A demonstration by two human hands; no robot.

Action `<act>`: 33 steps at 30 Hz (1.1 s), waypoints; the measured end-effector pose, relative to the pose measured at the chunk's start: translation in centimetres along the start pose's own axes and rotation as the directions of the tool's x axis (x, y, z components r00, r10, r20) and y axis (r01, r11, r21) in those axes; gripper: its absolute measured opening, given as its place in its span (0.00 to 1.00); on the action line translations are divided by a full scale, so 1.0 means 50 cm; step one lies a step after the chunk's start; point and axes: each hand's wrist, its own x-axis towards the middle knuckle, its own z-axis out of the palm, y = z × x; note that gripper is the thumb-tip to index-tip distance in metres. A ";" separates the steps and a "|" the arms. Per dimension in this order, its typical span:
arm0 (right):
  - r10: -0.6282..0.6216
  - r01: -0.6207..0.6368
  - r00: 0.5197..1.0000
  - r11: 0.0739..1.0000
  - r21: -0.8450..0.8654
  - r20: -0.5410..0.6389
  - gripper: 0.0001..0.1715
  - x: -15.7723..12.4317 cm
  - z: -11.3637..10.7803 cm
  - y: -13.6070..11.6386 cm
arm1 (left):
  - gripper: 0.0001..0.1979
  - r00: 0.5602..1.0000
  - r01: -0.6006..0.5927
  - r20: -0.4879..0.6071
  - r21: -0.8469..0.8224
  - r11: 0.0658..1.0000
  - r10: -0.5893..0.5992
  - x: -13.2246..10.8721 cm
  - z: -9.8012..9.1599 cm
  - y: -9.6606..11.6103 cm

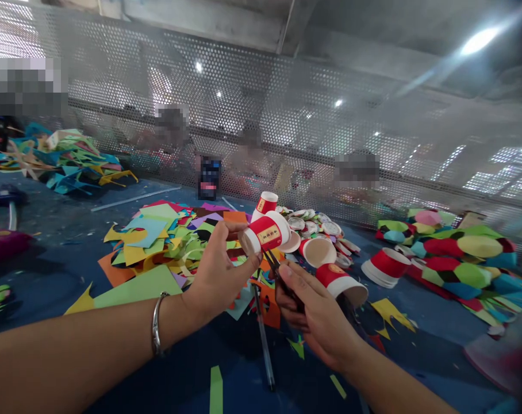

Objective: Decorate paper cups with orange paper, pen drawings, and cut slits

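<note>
My left hand (213, 276) grips a red and white paper cup (267, 233) with a gold label, tilted on its side, between thumb and fingers. A silver bracelet (157, 325) circles that wrist. In my closed right hand (317, 313) is a pair of dark scissors (271, 261), their narrow blades slightly apart and pointing at the cup's lower side. Whether the blades touch the cup I cannot tell. Another paper cup (267, 201) stands just behind. To the right, cups lie tipped over, among them one red and white cup (342, 284) close to my right hand.
Coloured paper scraps (153, 236) spread across the blue table (157, 385). Beneath my hands lies a pen (265, 345). Round discs (315, 224) are heaped behind the cups. Colourful patchwork pieces (463, 259) lie at right. A phone (209, 177) stands before the perforated metal screen (287, 103).
</note>
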 end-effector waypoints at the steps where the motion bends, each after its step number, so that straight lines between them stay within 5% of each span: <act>1: -0.001 0.001 1.000 1.000 0.000 0.002 0.19 0.000 -0.001 0.001 | 0.20 1.000 -0.006 -0.004 0.008 1.000 0.006 0.000 0.000 0.002; 19: -0.062 0.062 0.998 0.998 -0.016 -0.026 0.21 -0.006 0.005 0.003 | 0.19 0.994 -0.102 0.051 0.168 0.980 0.094 -0.009 -0.002 -0.002; 24: -0.141 0.145 0.987 0.988 0.052 -0.082 0.20 -0.008 0.010 -0.013 | 0.20 0.978 -0.154 0.169 0.197 0.968 0.121 -0.032 0.014 0.003; 33: -0.136 0.135 0.985 0.991 -0.019 -0.107 0.19 -0.006 0.006 -0.002 | 0.20 1.000 -0.007 0.019 0.004 1.000 0.007 -0.007 0.008 0.006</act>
